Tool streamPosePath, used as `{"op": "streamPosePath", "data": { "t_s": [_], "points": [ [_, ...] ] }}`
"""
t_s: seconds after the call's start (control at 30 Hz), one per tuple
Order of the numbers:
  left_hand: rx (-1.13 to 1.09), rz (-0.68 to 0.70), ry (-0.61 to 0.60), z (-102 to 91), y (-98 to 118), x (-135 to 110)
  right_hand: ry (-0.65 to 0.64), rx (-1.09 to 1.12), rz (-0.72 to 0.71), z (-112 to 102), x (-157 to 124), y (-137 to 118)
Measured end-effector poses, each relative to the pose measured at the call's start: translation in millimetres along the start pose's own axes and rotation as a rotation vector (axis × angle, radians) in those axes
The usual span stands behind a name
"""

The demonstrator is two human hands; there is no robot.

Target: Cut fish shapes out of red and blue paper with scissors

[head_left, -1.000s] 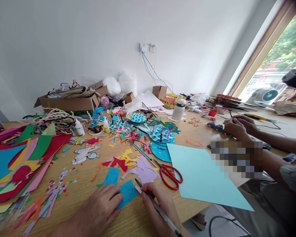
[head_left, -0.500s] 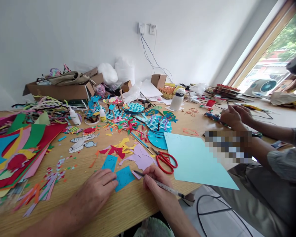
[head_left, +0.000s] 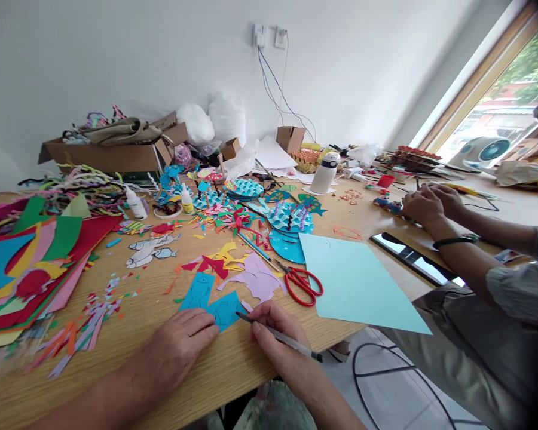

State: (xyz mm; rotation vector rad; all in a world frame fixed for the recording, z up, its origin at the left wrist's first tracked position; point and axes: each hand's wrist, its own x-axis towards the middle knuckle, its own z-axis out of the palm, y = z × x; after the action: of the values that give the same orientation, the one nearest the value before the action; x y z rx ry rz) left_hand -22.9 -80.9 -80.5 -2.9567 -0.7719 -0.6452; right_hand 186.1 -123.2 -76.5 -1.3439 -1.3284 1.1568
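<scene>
- Presently, in the head view, your right fingers close around the pen (head_left: 302,347), its tip at the blue paper (head_left: 228,309).
- Your left hand (head_left: 179,341) lies flat, gripping nothing, fingers on that paper.
- Lilac scrap (head_left: 254,278) and red-handled scissors (head_left: 291,275) lie just beyond.

Daylight comes through the window (head_left: 506,110), far beyond and right of the right hand (head_left: 281,335), washing out the view outside and glaring off a glossy black panel (head_left: 416,260) between them. Shadows around the left hand (head_left: 183,340) are soft; clear plastic (head_left: 20,349) to its left blurs, and the far-right edge is stretched, dark and partly pixelated.
</scene>
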Motion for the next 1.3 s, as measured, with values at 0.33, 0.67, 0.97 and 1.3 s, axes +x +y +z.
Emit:
{"op": "streamPosePath", "data": {
  "t_s": [0.33, 0.67, 0.97, 1.3],
  "points": [
    [0.003, -0.028, 0.021, 9.4, 1, -5, 0.025, -0.192, -0.061, 4, 4, 0],
    [0.006, -0.017, -0.001, 11.5, 1, -7, 0.053, -0.199, -0.05, 6, 4, -1],
    [0.03, 0.01, 0.04, 4.0, 4, -1, 0.001, -0.21, -0.035, 4, 3, 1],
    [-0.004, -0.014, 0.153, 16.8, 4, -5, -0.012, 0.039, 0.039, 3, 8, 4]
  ]
}}
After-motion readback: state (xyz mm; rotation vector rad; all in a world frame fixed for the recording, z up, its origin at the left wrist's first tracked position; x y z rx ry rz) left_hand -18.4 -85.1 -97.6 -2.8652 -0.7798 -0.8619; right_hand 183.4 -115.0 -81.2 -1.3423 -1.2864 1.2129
